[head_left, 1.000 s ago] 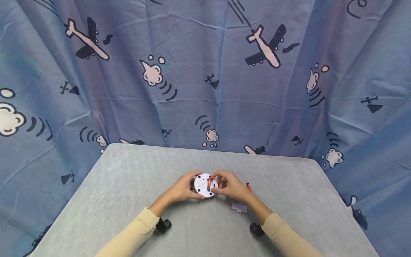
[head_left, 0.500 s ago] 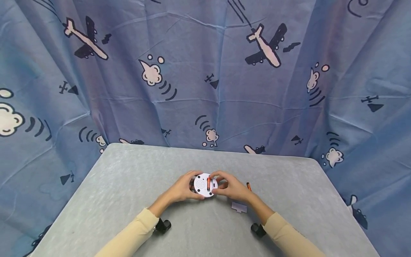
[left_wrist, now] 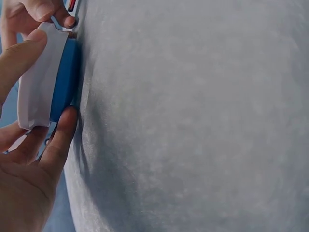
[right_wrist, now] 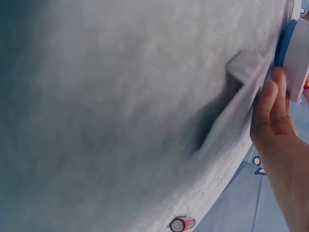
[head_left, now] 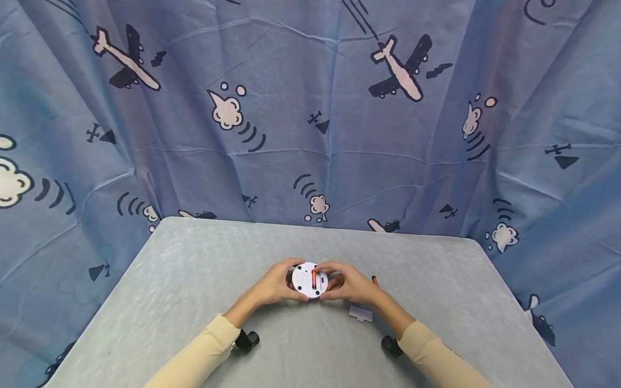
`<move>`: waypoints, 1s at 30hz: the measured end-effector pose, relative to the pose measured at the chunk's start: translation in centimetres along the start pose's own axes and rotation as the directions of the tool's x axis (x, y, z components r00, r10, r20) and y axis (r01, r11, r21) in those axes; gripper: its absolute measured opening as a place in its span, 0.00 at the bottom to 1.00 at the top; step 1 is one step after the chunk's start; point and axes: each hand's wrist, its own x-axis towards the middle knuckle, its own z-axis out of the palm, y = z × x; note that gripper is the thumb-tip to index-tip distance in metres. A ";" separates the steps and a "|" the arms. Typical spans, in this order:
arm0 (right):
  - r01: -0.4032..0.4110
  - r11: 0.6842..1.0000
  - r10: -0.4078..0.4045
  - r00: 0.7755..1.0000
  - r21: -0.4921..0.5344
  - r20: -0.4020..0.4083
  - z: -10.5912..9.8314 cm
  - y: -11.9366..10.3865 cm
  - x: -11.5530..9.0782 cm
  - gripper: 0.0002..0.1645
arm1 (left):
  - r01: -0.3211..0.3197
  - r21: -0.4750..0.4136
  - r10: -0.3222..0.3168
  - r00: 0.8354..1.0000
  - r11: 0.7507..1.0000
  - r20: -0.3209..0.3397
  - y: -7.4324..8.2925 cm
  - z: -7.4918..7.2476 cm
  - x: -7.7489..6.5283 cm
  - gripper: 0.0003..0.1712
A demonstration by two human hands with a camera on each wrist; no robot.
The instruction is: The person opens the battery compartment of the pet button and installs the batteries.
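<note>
My left hand (head_left: 276, 283) grips the left side of a round white device (head_left: 302, 280) with speaker holes and dark feet on its upturned face. In the left wrist view, its lower part is blue, with my left thumb and fingers on opposite edges. An orange-and-black battery (head_left: 314, 279) lies in the open slot on that face. My right hand (head_left: 351, 284) holds the right side of the device. Its index finger touches the battery's far end, while its thumb lies at the near rim. Some of the right fingers are hidden behind others.
On the grey table (head_left: 218, 242), a pale battery cover (head_left: 361, 313) lies near my right wrist. A second battery (head_left: 375, 281) lies beyond my right forearm, partly hidden by it. A blue patterned curtain (head_left: 271, 118) hangs behind the table.
The battery, tilted across the slot a second ago, now lies straighter along it. My right fingers have shifted slightly over its far end. My left hand keeps its hold.
</note>
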 end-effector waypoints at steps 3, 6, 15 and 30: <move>-0.006 1.000 0.006 1.000 -0.019 -0.004 0.1 -0.2 -0.1 0.38 | 0.013 0.000 -0.013 1.000 1.000 0.014 0.0 -0.1 0.1 0.50; -0.020 0.998 0.022 1.000 -0.066 0.020 0.3 -0.5 -0.1 0.34 | 0.025 0.011 -0.025 1.000 1.000 0.004 0.0 -0.3 0.2 0.50; -0.044 0.999 0.044 0.999 0.016 0.018 -0.7 -0.7 -0.3 0.34 | 0.045 0.053 -0.045 0.999 0.998 0.014 0.3 -0.7 0.5 0.51; -0.132 0.984 0.119 0.987 -0.122 -0.106 -6.1 1.2 -4.1 0.42 | 0.068 0.022 -0.068 0.998 0.997 -0.009 -0.1 -0.3 0.0 0.52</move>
